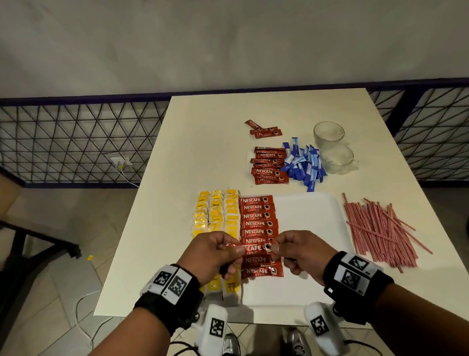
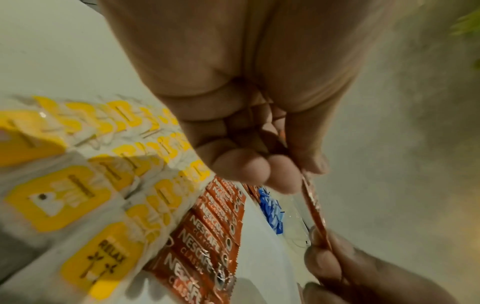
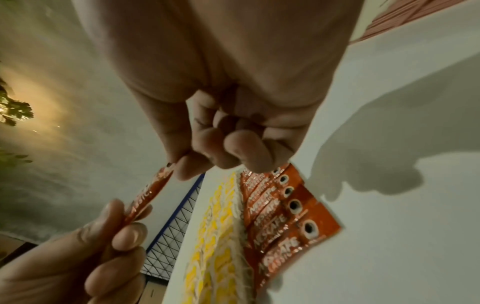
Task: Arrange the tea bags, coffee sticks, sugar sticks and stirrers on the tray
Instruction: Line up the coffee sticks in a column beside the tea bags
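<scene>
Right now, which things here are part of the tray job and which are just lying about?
Job: tray, tea bags, coffee sticks, held coffee stick pinched by left hand and right hand, sugar sticks, stirrers.
Lying about: two glass cups, chair.

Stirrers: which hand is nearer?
Right. The right hand is over the tray, pinching one end of a coffee stick, nearest the stirrers. The left hand pinches the other end, farther away.
</scene>
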`<state>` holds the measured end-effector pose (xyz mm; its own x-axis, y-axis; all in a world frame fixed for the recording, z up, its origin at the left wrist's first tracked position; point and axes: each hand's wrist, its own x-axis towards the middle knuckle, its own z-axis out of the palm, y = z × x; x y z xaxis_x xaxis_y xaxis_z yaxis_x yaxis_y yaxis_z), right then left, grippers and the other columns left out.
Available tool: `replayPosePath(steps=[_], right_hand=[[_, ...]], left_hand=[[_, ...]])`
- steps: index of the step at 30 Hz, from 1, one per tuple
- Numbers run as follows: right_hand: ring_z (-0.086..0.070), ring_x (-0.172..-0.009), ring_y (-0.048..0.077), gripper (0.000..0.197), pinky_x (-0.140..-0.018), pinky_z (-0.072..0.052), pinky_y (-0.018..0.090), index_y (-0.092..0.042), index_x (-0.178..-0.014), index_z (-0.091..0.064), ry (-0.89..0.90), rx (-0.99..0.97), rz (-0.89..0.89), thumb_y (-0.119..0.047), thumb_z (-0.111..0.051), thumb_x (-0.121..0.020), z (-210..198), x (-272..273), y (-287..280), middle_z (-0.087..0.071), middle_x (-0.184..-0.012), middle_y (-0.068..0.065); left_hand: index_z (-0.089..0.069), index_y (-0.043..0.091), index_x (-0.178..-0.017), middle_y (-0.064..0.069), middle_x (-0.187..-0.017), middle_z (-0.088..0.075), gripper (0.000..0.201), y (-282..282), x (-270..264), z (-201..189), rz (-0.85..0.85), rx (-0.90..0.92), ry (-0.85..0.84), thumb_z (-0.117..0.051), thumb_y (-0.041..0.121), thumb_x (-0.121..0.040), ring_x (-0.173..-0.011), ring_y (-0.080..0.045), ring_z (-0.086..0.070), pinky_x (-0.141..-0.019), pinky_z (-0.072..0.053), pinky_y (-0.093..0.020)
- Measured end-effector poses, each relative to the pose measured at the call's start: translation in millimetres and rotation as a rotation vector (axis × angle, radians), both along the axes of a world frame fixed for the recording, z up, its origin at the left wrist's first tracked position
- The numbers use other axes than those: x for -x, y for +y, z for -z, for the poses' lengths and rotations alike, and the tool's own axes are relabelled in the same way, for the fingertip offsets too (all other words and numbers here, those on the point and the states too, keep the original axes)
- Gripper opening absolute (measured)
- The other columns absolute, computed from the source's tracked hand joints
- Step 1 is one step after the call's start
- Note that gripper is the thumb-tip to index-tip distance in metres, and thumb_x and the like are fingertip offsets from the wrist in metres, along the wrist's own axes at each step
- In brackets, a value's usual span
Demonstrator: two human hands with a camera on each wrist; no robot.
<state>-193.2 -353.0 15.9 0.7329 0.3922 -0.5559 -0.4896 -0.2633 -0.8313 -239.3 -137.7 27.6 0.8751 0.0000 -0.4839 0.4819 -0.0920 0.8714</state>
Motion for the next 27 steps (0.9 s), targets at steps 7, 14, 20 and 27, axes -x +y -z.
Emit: replayPosePath(steps=[7, 14, 20, 27], right_hand=[[-0.038, -0.044, 0.010, 0.006, -0.040, -0.030, 0.019, -0.005, -0.085, -0.063, 0.137, 0.183, -0.050, -0.005, -0.060, -0.090, 34, 18, -21, -0.062, -0.068, 0.007], [-0.036, -0.040, 0.011, 0.008, -0.040, -0.029, 0.021, -0.013, -0.076, -0.070, 0.214, 0.450, -0.109, -0.006, -0.068, -0.079, 60, 26, -15, -0.070, -0.077, 0.006], [-0.063, -0.081, 0.012, 0.010, -0.078, -0.052, 0.027, -0.023, -0.067, -0.067, 0.000, 0.750, -0.194, -0.025, -0.070, -0.077, 52, 30, -1, -0.070, -0.080, -0.006], [-0.066, -0.085, 0.012, 0.029, -0.083, -0.052, 0.027, -0.016, -0.080, -0.073, -0.044, 0.847, -0.264, -0.041, -0.060, -0.086, 49, 29, 7, -0.073, -0.085, -0.005]], left_hand=[[-0.065, 0.019, -0.086, -0.003, -0.088, -0.070, 0.021, 75, 18, 48, -0.161, -0.844, 0.193, -0.055, 0.037, -0.092, -0.086, -0.029, -0.065, -0.079, -0.049, -0.030], [-0.064, 0.017, -0.088, -0.007, -0.096, -0.067, 0.023, 80, 33, 73, -0.093, -0.905, 0.304, -0.049, 0.034, -0.094, -0.082, -0.024, -0.053, -0.072, -0.037, -0.025], [-0.065, 0.017, -0.103, -0.006, -0.113, -0.066, 0.025, 80, 37, 82, 0.021, -0.889, 0.336, -0.049, 0.035, -0.096, -0.107, -0.026, -0.059, -0.079, -0.037, -0.023], [-0.054, 0.025, -0.077, -0.006, -0.105, -0.066, 0.018, 85, 36, 82, 0.053, -0.904, 0.301, -0.049, 0.025, -0.094, -0.084, -0.020, -0.051, -0.073, -0.036, -0.024]])
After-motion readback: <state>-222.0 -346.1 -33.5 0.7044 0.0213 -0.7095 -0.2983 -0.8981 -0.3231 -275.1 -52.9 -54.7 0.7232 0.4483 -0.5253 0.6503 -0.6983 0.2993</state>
